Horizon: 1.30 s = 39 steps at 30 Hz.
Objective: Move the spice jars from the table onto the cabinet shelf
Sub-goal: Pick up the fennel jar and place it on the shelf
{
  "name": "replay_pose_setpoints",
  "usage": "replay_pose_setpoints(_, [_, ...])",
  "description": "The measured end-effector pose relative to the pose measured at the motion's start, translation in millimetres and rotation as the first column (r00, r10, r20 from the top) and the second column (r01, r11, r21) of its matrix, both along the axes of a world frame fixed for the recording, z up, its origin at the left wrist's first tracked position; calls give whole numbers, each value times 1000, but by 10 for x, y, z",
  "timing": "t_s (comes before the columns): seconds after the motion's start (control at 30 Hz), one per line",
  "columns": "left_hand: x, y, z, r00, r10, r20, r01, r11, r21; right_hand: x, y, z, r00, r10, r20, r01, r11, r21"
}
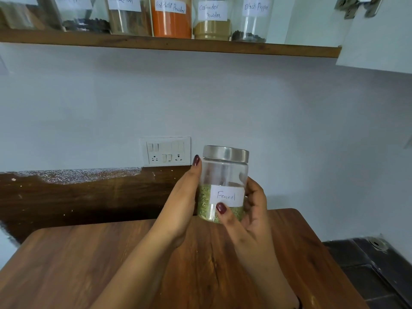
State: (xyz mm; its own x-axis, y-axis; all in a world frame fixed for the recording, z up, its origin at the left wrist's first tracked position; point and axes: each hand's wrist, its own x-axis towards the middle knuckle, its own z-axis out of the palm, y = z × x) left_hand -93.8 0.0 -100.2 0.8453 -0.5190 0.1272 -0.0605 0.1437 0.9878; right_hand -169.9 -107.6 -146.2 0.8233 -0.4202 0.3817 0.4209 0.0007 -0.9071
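We hold the jar [224, 175] marked Fennel between 2 hands, seemingly just clear of the table [89, 264], over its far edge. The left hand [180, 201] cups the jar's left wall, with 1 digit lying straight up toward the lid [225, 153] and the rest hidden behind the glass. The right hand [256, 208] wraps the right wall, its thumb across the front below the label. So both hands are closed on the jar, and neither is free.

The jar stands upright, lid up, with its long axis near vertical and the seeds settled in the lower half.

The shelf [169, 44] lies well above the jar. The row on it ends with the Black Pepper jar [252, 18], and the bare board to the right of that is the 1 gap we can see. That gap sits up and a little to the right of our grip, so we judge the right hand the nearer one.

The lift looks mostly vertical with a slight drift right. The jar should stay upright and pass over the shelf's front edge before it goes down beside Black Pepper without touching it.
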Motion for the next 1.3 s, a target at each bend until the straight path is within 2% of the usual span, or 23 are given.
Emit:
replay_pose_setpoints(0.17, [-28,-126,-32,998,52,22,-52,999,13,8,-36,18,997,-71,10,72,995,-63])
replay_pose_setpoints(0.33, [35,-261,59,991,67,114,-72,997,37,-4,-226,174,973,-225,45,228,928,-296])
replay_pose_setpoints(0.43, [58,-353,166,983,38,179,-44,999,31,11,-326,246,970,-237,49,240,921,-306])
replay_pose_setpoints(0.6, [87,-507,348,978,7,206,-5,1000,-12,56,-475,412,964,-256,79,267,907,-324])
replay_pose_setpoints(0.8, [198,-668,624,953,-29,302,27,1000,12,189,-664,668,936,-311,168,351,870,-346])
replay_pose_setpoints(0.87, [229,-713,746,934,-43,354,35,999,28,236,-729,734,918,-339,204,391,853,-346])
replay_pose_setpoints(1.03, [285,-845,1014,892,24,452,20,995,-94,366,-893,921,879,-389,276,467,818,-335])
replay_pose_setpoints(1.13, [376,-932,1095,845,68,531,-13,994,-107,464,-1009,1089,852,-385,355,500,798,-335])
replay_pose_setpoints(1.23, [553,-1013,1160,773,121,623,-88,993,-84,569,-1156,1275,822,-384,421,532,781,-326])
replay_pose_setpoints(1.3, [682,-1067,1233,686,179,706,-186,980,-68,651,-1262,1407,799,-396,452,561,762,-324])
